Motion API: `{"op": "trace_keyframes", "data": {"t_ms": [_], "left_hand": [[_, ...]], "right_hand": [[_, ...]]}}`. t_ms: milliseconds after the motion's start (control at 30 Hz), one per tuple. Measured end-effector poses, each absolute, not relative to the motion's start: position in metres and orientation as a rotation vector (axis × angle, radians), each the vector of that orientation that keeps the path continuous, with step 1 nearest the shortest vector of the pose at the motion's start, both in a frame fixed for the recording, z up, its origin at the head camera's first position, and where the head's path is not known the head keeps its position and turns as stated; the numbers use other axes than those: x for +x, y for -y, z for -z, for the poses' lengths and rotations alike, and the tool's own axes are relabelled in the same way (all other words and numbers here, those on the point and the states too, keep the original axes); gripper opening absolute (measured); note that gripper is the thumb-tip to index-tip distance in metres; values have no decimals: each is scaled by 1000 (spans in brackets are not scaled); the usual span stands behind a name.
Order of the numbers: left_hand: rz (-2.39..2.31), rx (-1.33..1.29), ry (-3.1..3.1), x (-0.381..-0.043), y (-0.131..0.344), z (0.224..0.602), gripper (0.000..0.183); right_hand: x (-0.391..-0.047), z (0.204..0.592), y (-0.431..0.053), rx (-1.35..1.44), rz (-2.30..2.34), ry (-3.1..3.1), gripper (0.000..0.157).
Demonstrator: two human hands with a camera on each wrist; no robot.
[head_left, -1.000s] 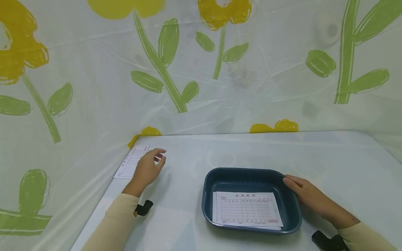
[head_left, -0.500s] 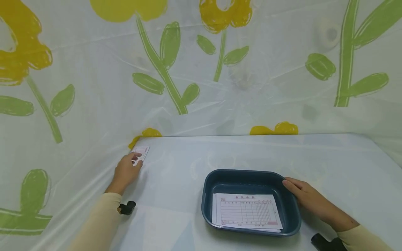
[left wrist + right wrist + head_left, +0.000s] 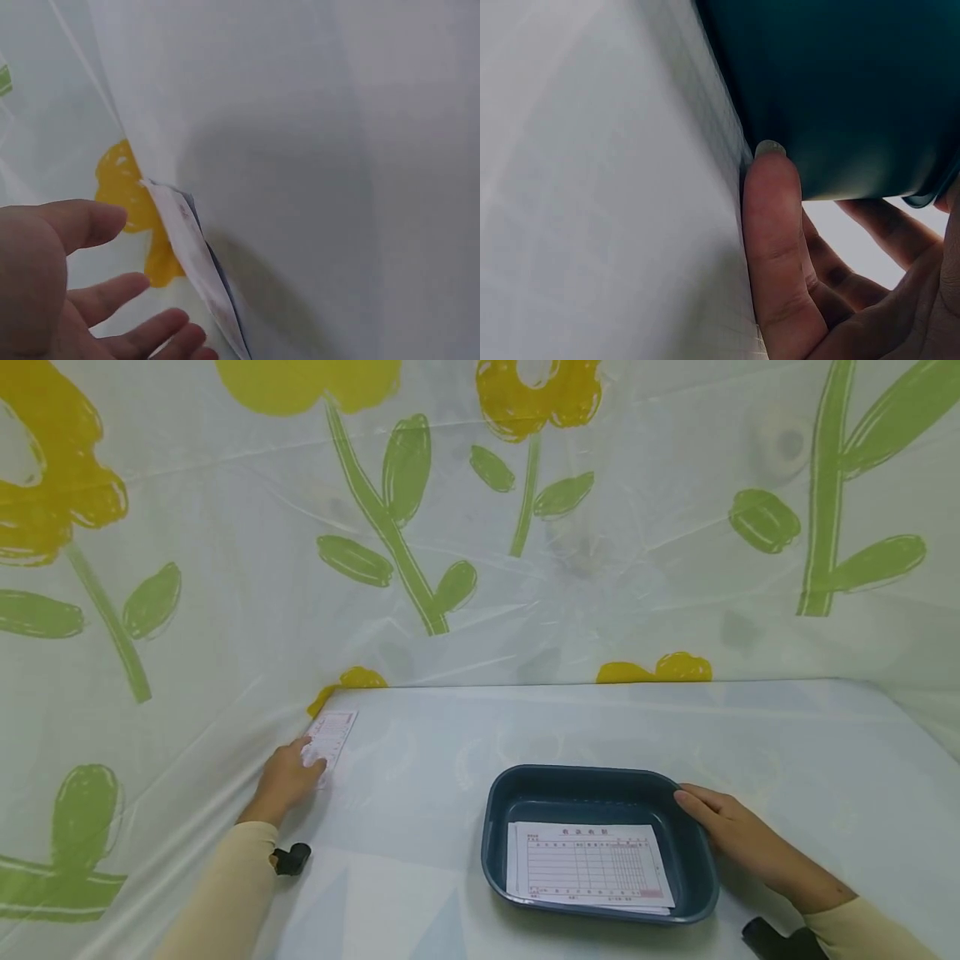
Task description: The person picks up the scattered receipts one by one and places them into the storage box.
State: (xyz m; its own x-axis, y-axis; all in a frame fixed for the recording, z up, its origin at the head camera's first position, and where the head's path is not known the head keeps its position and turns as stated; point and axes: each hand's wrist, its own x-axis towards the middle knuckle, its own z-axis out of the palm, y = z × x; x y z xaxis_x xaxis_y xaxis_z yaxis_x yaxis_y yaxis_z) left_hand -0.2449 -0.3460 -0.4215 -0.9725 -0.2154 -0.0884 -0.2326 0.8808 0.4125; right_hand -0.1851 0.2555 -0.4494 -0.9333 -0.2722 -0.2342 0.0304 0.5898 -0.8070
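Note:
A dark blue rectangular tray (image 3: 585, 797) stands on the table right of centre. Several printed paper forms (image 3: 588, 867) lie in it, against its near side. My right hand (image 3: 738, 835) grips the tray's far right corner, thumb over the rim; in the right wrist view, fingers reach along the blue outer wall (image 3: 840, 97). At the far left table edge lie more printed slips (image 3: 330, 739), seen as a thin stack (image 3: 199, 262) in the left wrist view. My left hand (image 3: 281, 781) is over their near left part. Its fingers are spread, holding nothing.
A pale cloth covers the table (image 3: 420, 810). Behind and to the left hangs a white curtain (image 3: 247, 527) printed with yellow flowers and green leaves, meeting the table's back and left edges. A black wrist device (image 3: 292, 858) sits under the left sleeve.
My left hand has moved left and slightly nearer me, first over the slips, then back to their left side. The right hand and tray have stayed in place.

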Motion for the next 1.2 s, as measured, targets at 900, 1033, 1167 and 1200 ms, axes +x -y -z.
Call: {"op": "trace_keyframes", "data": {"t_ms": [900, 1033, 1167, 1200], "left_hand": [[-306, -232, -2862, -232, 335, 416, 61], [-345, -267, -2861, -233, 337, 418, 55], [-360, -302, -2867, -234, 338, 420, 55], [-364, -315, -2866, -234, 339, 421, 56]], "right_hand": [[-186, 452, -256, -244, 1322, -2479, 66], [-185, 452, -256, -248, 1324, -2481, 67], [-184, 452, -255, -249, 1302, -2499, 69], [-184, 451, -255, -250, 1298, -2499, 70]]}}
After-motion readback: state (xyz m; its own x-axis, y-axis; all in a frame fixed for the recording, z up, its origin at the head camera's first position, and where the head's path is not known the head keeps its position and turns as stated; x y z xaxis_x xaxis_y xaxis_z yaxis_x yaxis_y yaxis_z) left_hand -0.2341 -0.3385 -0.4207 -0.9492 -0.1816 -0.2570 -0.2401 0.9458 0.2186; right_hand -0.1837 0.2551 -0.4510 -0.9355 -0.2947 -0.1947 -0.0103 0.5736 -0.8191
